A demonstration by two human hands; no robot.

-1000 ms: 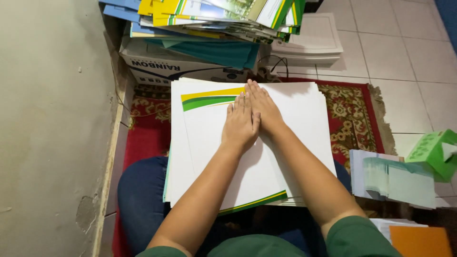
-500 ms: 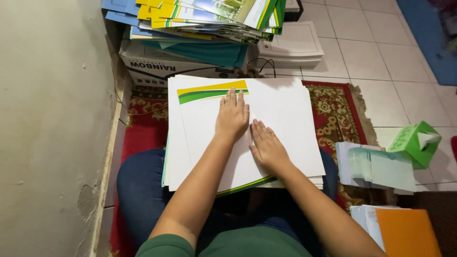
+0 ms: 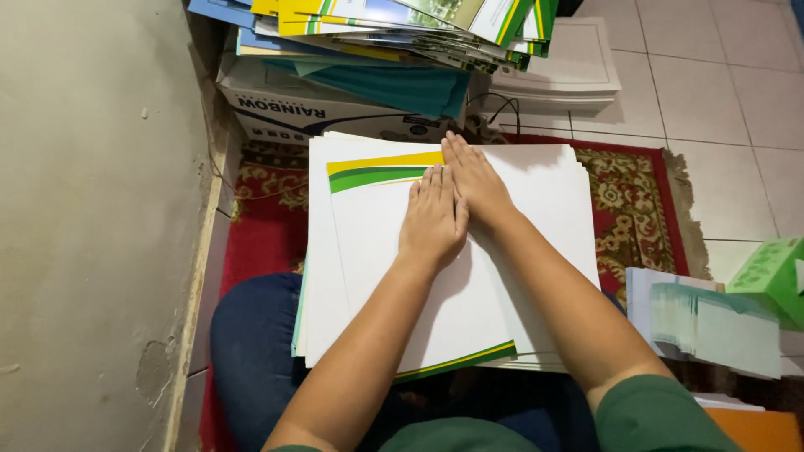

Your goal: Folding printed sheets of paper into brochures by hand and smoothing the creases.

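A stack of large white sheets (image 3: 536, 243) rests on my lap. The top one is folded over along the middle, showing a yellow and green band at its upper left and a green stripe at its lower edge. My left hand (image 3: 433, 222) lies flat on the folded flap, fingers together. My right hand (image 3: 473, 180) presses flat beside it, along the fold line, fingertips reaching the far edge of the sheet. Neither hand grips anything.
A cardboard box (image 3: 310, 105) ahead carries a pile of folded green, yellow and blue folders (image 3: 394, 21). White sheets (image 3: 569, 71) lie on the tiled floor behind. A red patterned rug (image 3: 628, 201) lies underneath. A wall (image 3: 92, 226) stands left; pale green papers (image 3: 712, 326) and a green box (image 3: 770, 272) sit right.
My right hand has slid from the lower part of the sheet back up along the fold, beside my left hand. The left hand stayed pressed on the flap.
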